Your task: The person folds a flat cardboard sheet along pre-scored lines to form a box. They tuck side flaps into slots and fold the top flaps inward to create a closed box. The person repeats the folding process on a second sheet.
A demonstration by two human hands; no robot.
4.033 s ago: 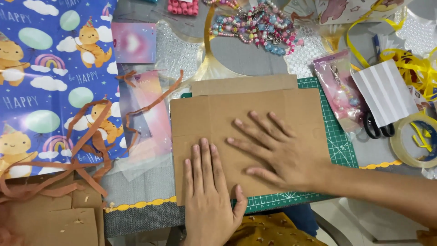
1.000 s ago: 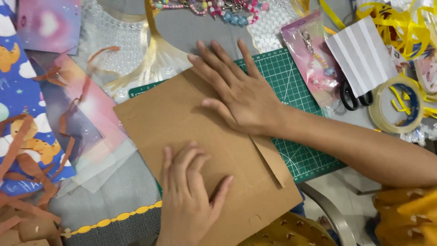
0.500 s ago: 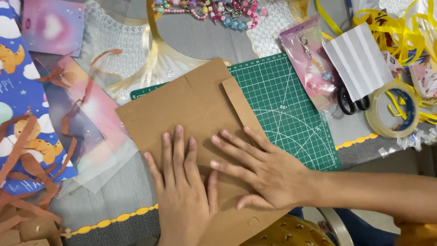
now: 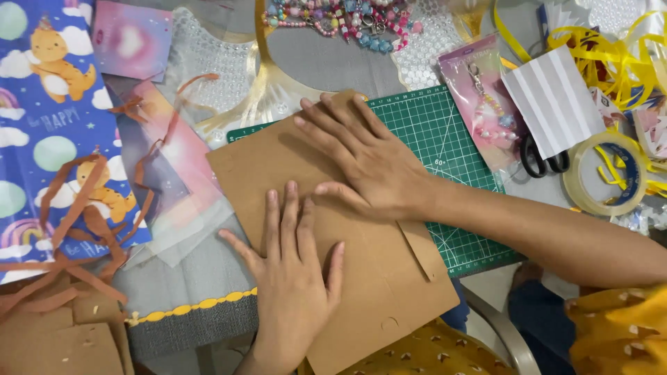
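Observation:
A folded sheet of brown kraft paper (image 4: 379,278) lies tilted over the green cutting mat (image 4: 445,139). My left hand (image 4: 292,278) rests flat on its near left part, fingers together and pointing away from me. My right hand (image 4: 365,160) lies flat on the sheet's far part, fingers spread toward the upper left, its forearm crossing the mat from the right. A narrow folded flap (image 4: 420,250) shows just below my right wrist. Neither hand grips anything; both press down on the paper.
Blue cartoon wrapping paper (image 4: 48,132) and brown paper strips (image 4: 76,208) lie at left. Beads (image 4: 340,17) sit at the top. At right are a pink keychain packet (image 4: 483,104), a striped white card (image 4: 552,101), black scissors (image 4: 542,163), a tape roll (image 4: 604,173) and yellow ribbon (image 4: 611,48).
My right hand has slid from the near part of the sheet up to its far edge. The long flap that stood open is now folded down, and the sheet has shifted slightly.

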